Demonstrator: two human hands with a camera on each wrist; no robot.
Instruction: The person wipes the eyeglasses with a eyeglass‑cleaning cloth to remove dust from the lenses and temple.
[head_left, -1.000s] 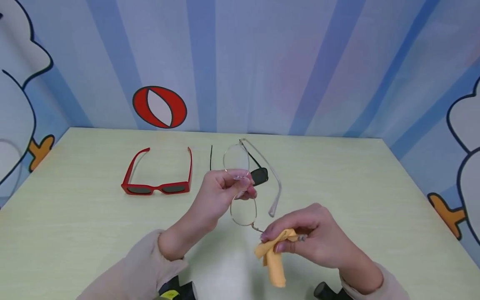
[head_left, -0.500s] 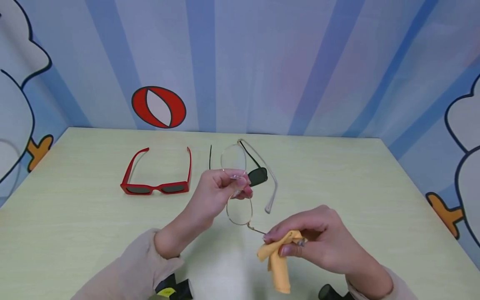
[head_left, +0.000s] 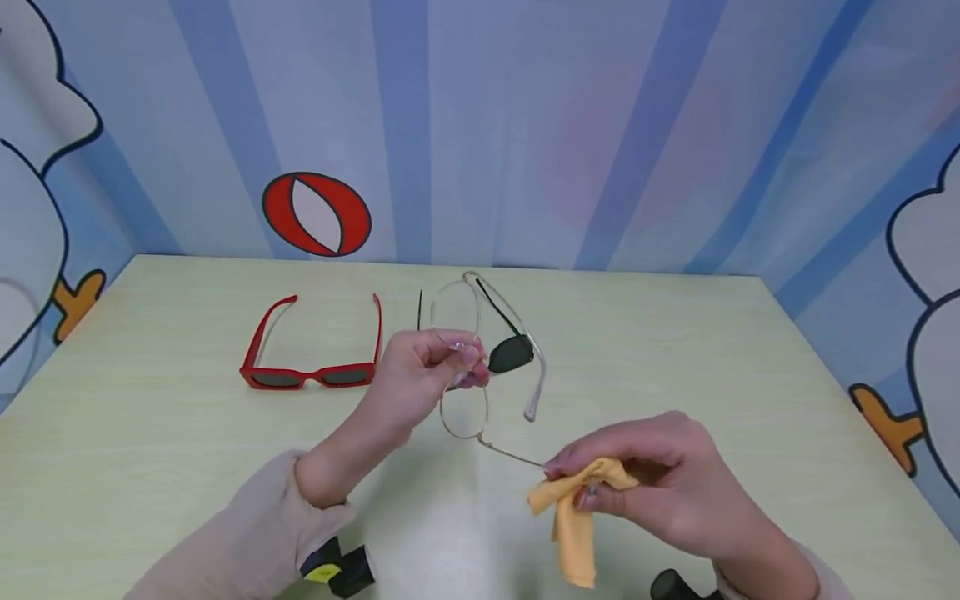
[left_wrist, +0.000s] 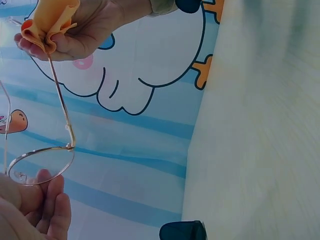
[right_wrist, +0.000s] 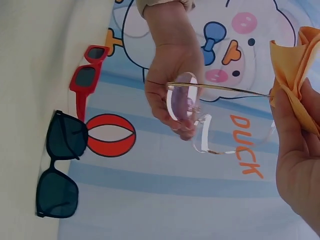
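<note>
My left hand (head_left: 420, 367) pinches a pair of thin gold-rimmed eyeglasses (head_left: 464, 414) at the bridge, the frame turned upright above the table. One temple arm points toward the right hand (head_left: 667, 483), which grips a folded orange cloth (head_left: 576, 537) around that arm near its tip. In the left wrist view the bare metal of the temple arm (left_wrist: 61, 100) runs from the hinge up into the cloth. The other temple arm (head_left: 536, 387), with a clear tip, extends freely at the far side. In the right wrist view the left fingers hold the glasses beside a clear lens (right_wrist: 182, 100).
Red-framed sunglasses (head_left: 310, 377) lie unfolded on the pale table (head_left: 187, 483), left of my hands. Black sunglasses (head_left: 512, 354) lie behind the left hand, partly hidden by it. A blue striped backdrop (head_left: 495, 125) with cartoon figures rises behind the table.
The right hand and cloth have moved right and slightly down, exposing more of the temple arm. The left hand with the eyeglasses has shifted a little left and up.
</note>
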